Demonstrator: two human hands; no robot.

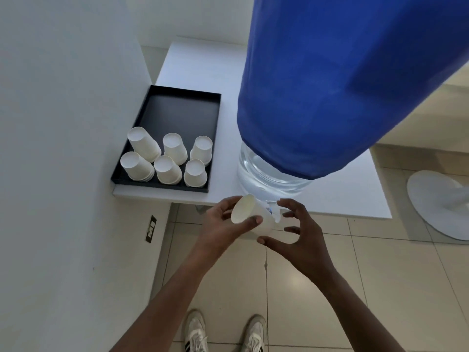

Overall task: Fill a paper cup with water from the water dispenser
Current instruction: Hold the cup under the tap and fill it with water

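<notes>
Pair of pale sneakers (223, 334): at the bottom edge, standing on the tiled floor (355, 288).

Left hand (223, 224): raised in front of the bench edge, thumb and fingers closed around the paper cup (253, 217). The thumb lies across the cup's side.

Paper cup: white, tilted, its flat base turned toward the camera and to the left, its mouth turned toward the tap. It is held just below the bench edge, directly under the foot of the bottle.

Right hand (302, 235): fingers spread and curved, holding nothing, just beside the cup on its right. Whether any fingertip touches the cup cannot be told.

Tap (272, 210): small, pale blue and white, largely hidden behind the cup and fingers; its form is probably a push spout, but the view is poor.

Bench (342, 199): white top, carrying the dispenser and a tray.

Water dispenser (330, 97): a large clear bottle (266, 174) with water visible at its base, the rest wrapped in a blue cover.

Black tray (177, 110): on the bench left of the dispenser, against a white wall (63, 123). Six stacks of white cups (167, 158), upside down, fill its near end in two rows; the far end is bare.

White round base (441, 207): on the floor, far right.
</notes>
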